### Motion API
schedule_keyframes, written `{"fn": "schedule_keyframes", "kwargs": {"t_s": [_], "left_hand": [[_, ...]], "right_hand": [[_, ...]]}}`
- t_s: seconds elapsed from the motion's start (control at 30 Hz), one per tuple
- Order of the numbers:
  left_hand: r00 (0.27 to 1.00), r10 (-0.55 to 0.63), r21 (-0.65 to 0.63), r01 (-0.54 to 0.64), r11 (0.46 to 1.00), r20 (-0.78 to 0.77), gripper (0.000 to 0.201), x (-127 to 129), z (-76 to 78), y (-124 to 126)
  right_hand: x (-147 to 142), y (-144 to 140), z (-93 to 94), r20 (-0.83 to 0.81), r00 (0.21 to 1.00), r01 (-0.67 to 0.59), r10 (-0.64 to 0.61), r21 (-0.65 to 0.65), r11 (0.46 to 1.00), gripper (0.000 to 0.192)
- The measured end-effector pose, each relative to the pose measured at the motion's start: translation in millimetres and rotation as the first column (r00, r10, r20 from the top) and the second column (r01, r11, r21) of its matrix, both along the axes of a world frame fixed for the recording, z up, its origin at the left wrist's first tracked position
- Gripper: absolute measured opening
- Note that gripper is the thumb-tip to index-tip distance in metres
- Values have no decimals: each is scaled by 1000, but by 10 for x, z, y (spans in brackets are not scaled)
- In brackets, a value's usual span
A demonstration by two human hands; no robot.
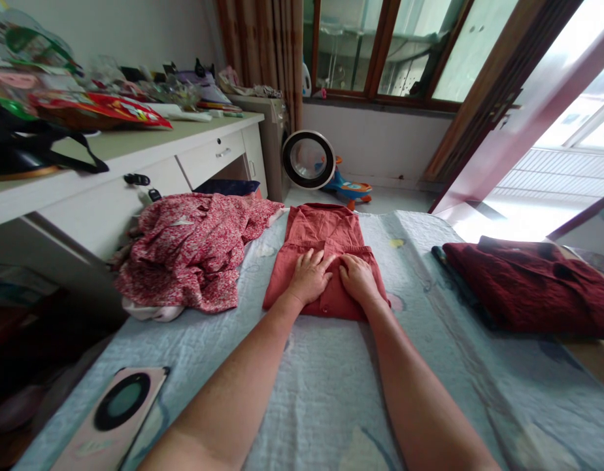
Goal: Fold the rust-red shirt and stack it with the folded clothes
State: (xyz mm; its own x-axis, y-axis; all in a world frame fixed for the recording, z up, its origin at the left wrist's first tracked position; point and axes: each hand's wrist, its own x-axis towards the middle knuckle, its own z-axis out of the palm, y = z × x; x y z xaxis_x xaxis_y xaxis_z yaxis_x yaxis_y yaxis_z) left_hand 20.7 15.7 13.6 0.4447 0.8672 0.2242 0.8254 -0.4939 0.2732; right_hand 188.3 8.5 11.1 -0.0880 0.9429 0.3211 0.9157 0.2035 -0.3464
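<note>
A coral-red buttoned shirt (326, 229) lies partly folded on the light blue bedspread (331, 386), its lower part turned up over the rest. My left hand (312, 276) rests flat on the folded layer, fingers spread. Beside it, my right hand (358, 278) lies on the same layer, with its fingers stretched out and slightly bent. Neither hand grips the cloth. To the left is a crumpled heap of red-and-white patterned clothing (194, 248). On the right sits a stack of folded dark red clothes (532, 288).
A phone (110, 425) lies at the near left of the bed. Along the left wall runs a white desk (159, 186) piled with bags and packets. Behind stands a washing machine (263, 118) with its round door (308, 159) open, near a blue ride-on toy (351, 188).
</note>
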Motion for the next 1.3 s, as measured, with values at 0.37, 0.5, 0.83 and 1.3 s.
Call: {"fn": "schedule_keyframes", "kwargs": {"t_s": [0.37, 0.5, 0.83, 1.3], "left_hand": [[999, -39, 46, 38, 998, 14, 52, 20, -26, 18], [1000, -27, 17, 27, 999, 9, 55, 17, -15, 8], [999, 22, 60, -24, 998, 33, 57, 25, -11, -16], [999, -23, 29, 24, 999, -28, 52, 25, -46, -15]], "right_hand": [[-66, -40, 55, 119, 990, 92, -74, -152, 984, 44], [-109, -59, 129, 33, 994, 111, -108, -104, 988, 35], [-185, -59, 43, 9, 997, 79, -79, -68, 995, 34], [-192, -93, 31, 189, 968, 203, -163, -212, 956, 49]]}}
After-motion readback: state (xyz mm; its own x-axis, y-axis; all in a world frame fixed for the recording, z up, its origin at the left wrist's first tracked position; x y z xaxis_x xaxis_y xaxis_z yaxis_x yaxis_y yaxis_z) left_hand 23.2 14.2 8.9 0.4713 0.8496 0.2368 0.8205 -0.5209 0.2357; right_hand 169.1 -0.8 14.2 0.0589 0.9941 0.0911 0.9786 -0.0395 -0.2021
